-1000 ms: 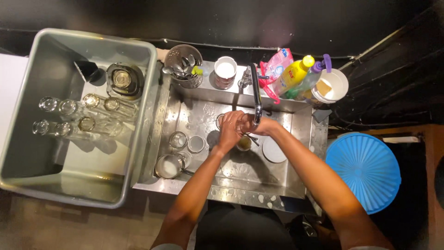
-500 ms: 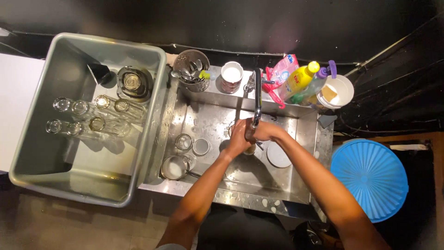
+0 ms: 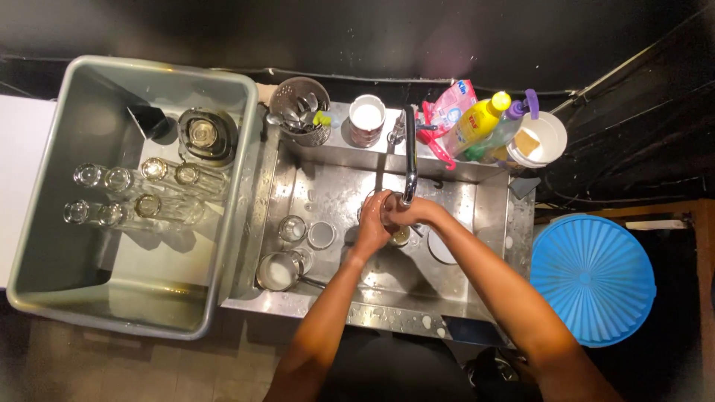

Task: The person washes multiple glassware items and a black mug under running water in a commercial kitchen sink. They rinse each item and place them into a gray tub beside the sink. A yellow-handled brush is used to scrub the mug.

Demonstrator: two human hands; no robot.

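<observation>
Glass (image 3: 387, 206) under tap (image 3: 410, 160), axis unclear, gripped by left hand (image 3: 372, 219) and right hand (image 3: 412, 213) over sink (image 3: 477, 279).

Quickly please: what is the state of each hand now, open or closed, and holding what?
Left hand: closed around a glass under the tap.
Right hand: closed on the same glass from the other side.

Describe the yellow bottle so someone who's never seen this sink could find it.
Start at the steel sink, then look along its back ledge, right of the tap. The yellow squeeze bottle leans there between a pink pouch and a white tub, the only yellow-capped one.
</observation>
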